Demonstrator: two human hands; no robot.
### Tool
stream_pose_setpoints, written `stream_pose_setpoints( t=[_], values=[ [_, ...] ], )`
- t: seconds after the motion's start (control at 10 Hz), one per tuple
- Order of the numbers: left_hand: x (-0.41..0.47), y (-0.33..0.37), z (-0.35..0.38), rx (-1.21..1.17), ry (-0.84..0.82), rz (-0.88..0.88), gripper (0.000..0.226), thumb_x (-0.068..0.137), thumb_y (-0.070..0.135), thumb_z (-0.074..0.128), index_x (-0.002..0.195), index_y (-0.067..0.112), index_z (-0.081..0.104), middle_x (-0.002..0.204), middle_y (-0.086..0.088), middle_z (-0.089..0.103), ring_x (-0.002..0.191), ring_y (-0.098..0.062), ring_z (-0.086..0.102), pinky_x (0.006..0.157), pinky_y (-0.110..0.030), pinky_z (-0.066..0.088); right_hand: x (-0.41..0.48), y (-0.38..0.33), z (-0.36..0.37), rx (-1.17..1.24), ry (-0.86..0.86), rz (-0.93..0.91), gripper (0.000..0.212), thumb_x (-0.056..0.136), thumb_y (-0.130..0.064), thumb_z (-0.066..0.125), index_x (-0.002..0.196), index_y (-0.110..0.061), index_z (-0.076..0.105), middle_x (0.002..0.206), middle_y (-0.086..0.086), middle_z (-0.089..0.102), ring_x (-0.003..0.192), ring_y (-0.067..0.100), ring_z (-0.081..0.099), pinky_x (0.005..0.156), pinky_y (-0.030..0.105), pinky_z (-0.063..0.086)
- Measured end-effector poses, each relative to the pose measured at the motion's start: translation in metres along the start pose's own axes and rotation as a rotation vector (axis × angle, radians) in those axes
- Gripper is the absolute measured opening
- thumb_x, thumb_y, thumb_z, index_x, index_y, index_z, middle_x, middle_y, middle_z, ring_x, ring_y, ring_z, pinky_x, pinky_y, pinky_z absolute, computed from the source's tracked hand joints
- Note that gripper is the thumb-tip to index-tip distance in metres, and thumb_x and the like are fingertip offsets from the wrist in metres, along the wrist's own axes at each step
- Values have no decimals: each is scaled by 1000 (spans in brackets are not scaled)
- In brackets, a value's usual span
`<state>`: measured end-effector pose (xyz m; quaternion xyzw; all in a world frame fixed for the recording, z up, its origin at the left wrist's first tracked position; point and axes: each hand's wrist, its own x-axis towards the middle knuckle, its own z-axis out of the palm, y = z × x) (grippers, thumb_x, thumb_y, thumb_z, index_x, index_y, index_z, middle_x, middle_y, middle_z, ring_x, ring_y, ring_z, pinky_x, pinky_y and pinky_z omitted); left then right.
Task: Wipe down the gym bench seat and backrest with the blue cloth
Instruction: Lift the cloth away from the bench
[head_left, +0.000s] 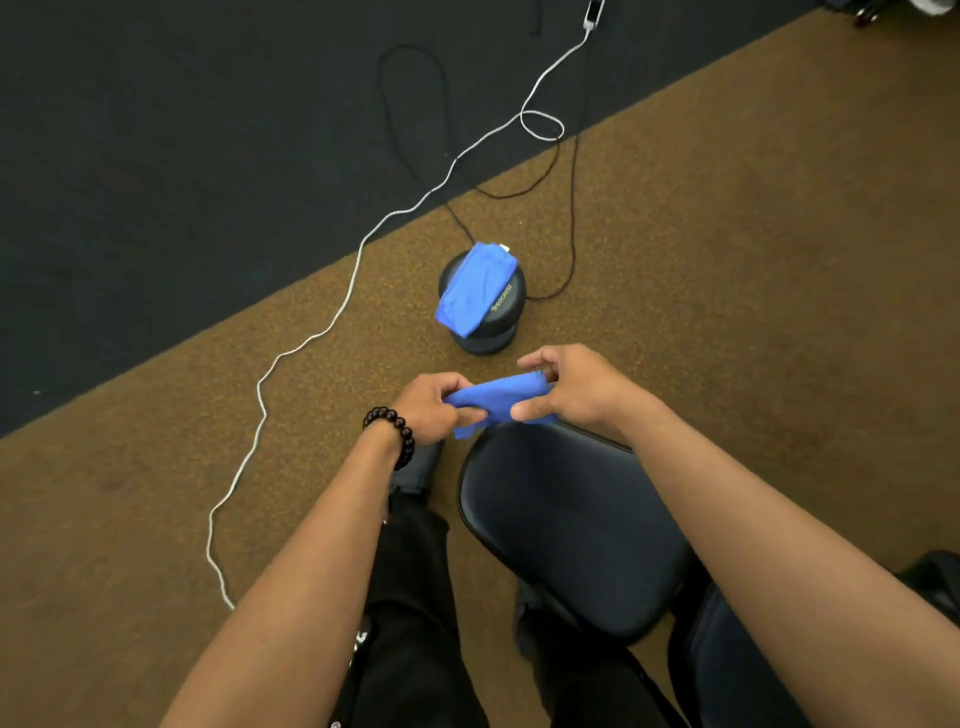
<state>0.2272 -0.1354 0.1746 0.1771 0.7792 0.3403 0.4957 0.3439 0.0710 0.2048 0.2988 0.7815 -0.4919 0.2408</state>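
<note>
— Where is the blue cloth (498, 401)?
— Bunched between both hands, held in the air just above the front edge of the dark padded bench (566, 525). The left hand (434, 410) pinches one end, the right hand (563, 387) grips the other.
— Anything else blue?
— A second folded cloth (475, 288) lies on a black dumbbell (488, 322) standing on the brown floor (727, 286).

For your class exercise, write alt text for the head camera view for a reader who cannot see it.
Two bare hands, left hand and right hand, hold a blue cloth above the end of a dark padded bench seat. Beyond, a second blue cloth lies on a black dumbbell, beside cables on the floor.
</note>
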Motion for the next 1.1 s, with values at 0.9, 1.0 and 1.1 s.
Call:
stream_pose_setpoints(
  t=[0.9,1.0,1.1],
  values=[
    [274,-44,-78,-58,115,-304,29,91,12,73,119,7,69,114,-11,73,95,-18,64,79,-28,51,280,-53,-5,-194,266,237,44,91,-4,63,134,-11,65,135,21,64,121,39,64,100,40,53],
    [287,-40,-79,127,126,-291,25,88,21,74,112,13,71,115,-11,75,104,-27,70,93,-37,57,283,-59,-7,-143,296,236,48,90,-1,56,137,-14,62,134,20,64,123,40,63,101,42,53],
    [283,-34,-76,256,147,-289,31,87,29,75,114,15,69,116,-10,73,108,-30,69,93,-37,56,277,-61,-6,-141,339,212,57,89,-3,62,144,-16,56,138,17,65,126,38,62,102,42,53]
  ],
)
